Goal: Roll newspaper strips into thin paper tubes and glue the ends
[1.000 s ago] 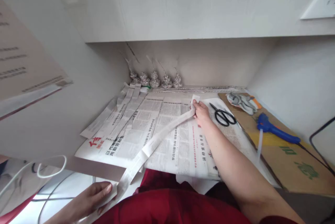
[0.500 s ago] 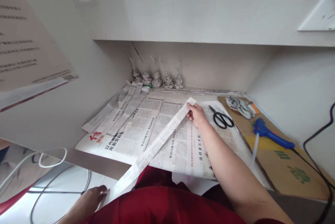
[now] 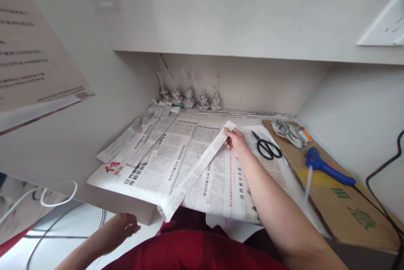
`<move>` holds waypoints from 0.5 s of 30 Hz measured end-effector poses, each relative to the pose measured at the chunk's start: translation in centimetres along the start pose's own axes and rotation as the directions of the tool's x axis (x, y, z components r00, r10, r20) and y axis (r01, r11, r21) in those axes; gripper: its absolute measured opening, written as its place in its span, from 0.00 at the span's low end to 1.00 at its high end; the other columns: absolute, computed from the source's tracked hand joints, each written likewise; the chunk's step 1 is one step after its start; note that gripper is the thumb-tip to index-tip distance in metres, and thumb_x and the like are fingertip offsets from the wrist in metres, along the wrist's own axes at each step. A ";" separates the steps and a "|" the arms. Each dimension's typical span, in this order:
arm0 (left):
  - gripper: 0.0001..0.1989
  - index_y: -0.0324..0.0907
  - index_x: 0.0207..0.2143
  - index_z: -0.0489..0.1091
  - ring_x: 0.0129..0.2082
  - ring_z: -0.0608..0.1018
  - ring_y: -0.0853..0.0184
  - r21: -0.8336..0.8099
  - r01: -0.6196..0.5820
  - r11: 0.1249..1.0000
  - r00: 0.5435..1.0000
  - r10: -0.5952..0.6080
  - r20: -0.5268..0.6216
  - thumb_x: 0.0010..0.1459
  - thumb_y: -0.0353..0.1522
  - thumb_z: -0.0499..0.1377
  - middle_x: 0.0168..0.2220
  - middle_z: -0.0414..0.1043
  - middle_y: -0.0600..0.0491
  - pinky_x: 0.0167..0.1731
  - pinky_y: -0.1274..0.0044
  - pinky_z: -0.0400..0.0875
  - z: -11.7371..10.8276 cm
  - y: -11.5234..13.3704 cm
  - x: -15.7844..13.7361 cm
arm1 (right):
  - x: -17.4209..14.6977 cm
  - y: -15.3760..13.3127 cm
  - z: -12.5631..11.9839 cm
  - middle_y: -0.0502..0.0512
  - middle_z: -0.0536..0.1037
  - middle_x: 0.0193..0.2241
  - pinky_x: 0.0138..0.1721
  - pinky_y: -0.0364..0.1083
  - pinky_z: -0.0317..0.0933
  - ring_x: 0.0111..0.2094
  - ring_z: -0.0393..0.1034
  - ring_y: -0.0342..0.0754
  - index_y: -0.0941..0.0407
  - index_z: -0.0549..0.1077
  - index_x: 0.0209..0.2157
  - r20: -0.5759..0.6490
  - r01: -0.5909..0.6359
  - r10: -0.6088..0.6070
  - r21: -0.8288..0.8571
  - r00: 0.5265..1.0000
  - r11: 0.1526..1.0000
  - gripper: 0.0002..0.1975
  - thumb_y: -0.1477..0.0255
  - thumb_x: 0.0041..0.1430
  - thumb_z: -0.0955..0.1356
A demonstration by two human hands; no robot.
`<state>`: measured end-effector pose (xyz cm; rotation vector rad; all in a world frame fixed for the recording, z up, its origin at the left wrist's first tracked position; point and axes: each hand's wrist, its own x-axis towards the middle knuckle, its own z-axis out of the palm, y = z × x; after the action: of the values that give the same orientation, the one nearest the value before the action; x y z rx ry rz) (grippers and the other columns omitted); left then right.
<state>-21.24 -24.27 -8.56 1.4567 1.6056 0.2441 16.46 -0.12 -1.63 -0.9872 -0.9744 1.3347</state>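
One light pinch on a long newsprint strip [image 3: 202,164]

Head view, taking the spread newspaper [image 3: 178,139] as the dial: the right hand [image 3: 234,140], at two o'clock, nips the strip's upper end between thumb and fingers. The strip slants down towards seven, its lower end past the newspaper's edge. The left hand [image 3: 118,230], at eight, is loosely half-curled, apart from the strip, nothing seen in it. A soft grip and an untwisted lie should suit it best (stock this thin likely creases easily). Flat, overlapping paper strips [image 3: 147,131] lie at ten. At twelve stand knobbly, coiled gourd-like shapes [image 3: 189,101]. At three, black loop-handled scissors [image 3: 268,148]; beyond, a smooth blue glue gun [image 3: 331,169] on brown cardboard [image 3: 341,215].
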 end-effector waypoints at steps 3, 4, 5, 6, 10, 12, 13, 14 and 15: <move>0.17 0.42 0.25 0.73 0.29 0.75 0.62 -0.027 -0.142 0.990 0.961 0.144 0.237 0.56 0.43 0.53 0.27 0.75 0.51 0.32 0.75 0.64 -1.0 5.2 -0.8 | 0.0 0.1 0.0 0.47 0.71 0.15 0.09 0.37 0.47 0.13 0.60 0.38 0.58 0.68 0.26 0.008 0.008 -0.008 -0.011 1.000 1.000 0.17 0.62 0.41 0.74; 0.18 0.40 0.26 0.73 0.29 0.75 0.64 -0.089 -0.176 0.980 0.940 0.194 0.280 0.57 0.43 0.52 0.27 0.75 0.50 0.32 0.76 0.65 -1.4 6.9 -0.9 | 0.0 0.2 0.0 0.47 0.71 0.16 0.09 0.37 0.47 0.13 0.60 0.38 0.58 0.68 0.26 0.012 0.014 -0.013 -0.016 1.000 1.000 0.17 0.61 0.41 0.74; 0.20 0.39 0.25 0.73 0.28 0.74 0.65 -0.145 -0.215 0.966 0.918 0.250 0.309 0.59 0.43 0.51 0.26 0.74 0.50 0.33 0.76 0.65 -1.7 8.7 -0.9 | 0.0 0.2 0.0 0.47 0.71 0.15 0.09 0.37 0.47 0.13 0.60 0.38 0.57 0.68 0.26 0.016 0.019 -0.019 -0.021 1.000 1.000 0.17 0.61 0.41 0.74; 0.20 0.39 0.26 0.73 0.28 0.74 0.67 -0.201 -0.242 0.949 0.899 0.298 0.322 0.60 0.42 0.50 0.26 0.74 0.50 0.34 0.76 0.66 -2.1 10.3 -0.8 | 0.0 0.3 -0.1 0.47 0.70 0.15 0.09 0.37 0.47 0.13 0.59 0.38 0.57 0.68 0.25 0.020 0.026 -0.025 -0.028 0.999 0.999 0.17 0.61 0.41 0.74; 0.13 0.39 0.36 0.72 0.33 0.75 0.66 -0.387 -0.348 0.854 0.887 0.434 0.159 0.57 0.39 0.57 0.33 0.74 0.49 0.34 0.75 0.70 -3.1 16.3 1.4 | 0.0 0.5 0.0 0.46 0.70 0.14 0.10 0.37 0.46 0.13 0.59 0.38 0.57 0.68 0.25 0.029 0.051 -0.049 -0.068 0.998 0.996 0.17 0.60 0.41 0.73; 0.17 0.42 0.46 0.68 0.43 0.74 0.61 -0.478 -0.389 0.787 0.898 0.439 -0.007 0.54 0.36 0.60 0.46 0.72 0.45 0.35 0.73 0.72 -3.3 19.1 3.5 | 0.0 0.6 0.0 0.46 0.69 0.13 0.11 0.38 0.47 0.13 0.59 0.38 0.57 0.68 0.23 0.034 0.060 -0.058 -0.093 0.998 0.994 0.17 0.60 0.41 0.73; 0.20 0.44 0.49 0.66 0.48 0.72 0.59 -0.526 -0.414 0.743 0.892 0.445 -0.074 0.53 0.36 0.60 0.51 0.68 0.45 0.36 0.72 0.73 -3.3 20.4 4.8 | -0.1 0.6 0.0 0.46 0.69 0.13 0.11 0.38 0.47 0.13 0.59 0.39 0.57 0.68 0.23 0.038 0.064 -0.061 -0.105 0.997 0.992 0.17 0.59 0.41 0.73; 0.22 0.45 0.51 0.65 0.51 0.70 0.58 -0.568 -0.435 0.699 0.884 0.451 -0.122 0.53 0.36 0.61 0.54 0.64 0.44 0.37 0.72 0.73 -3.2 21.6 6.1 | -0.1 0.7 0.0 0.46 0.68 0.13 0.12 0.38 0.48 0.13 0.59 0.39 0.57 0.68 0.22 0.043 0.068 -0.063 -0.118 0.997 0.991 0.17 0.59 0.41 0.73; 0.24 0.45 0.52 0.64 0.53 0.68 0.57 -0.603 -0.435 0.668 0.883 0.449 -0.140 0.52 0.35 0.62 0.56 0.62 0.44 0.39 0.71 0.74 -3.1 22.8 7.6 | -0.1 0.7 0.1 0.46 0.68 0.13 0.12 0.39 0.48 0.13 0.59 0.39 0.57 0.68 0.22 0.049 0.072 -0.066 -0.130 0.997 0.989 0.17 0.59 0.41 0.73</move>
<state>-6.96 -10.06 4.95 1.2727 0.9640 0.9512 16.21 -0.26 -2.25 -1.0175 -1.1328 1.2524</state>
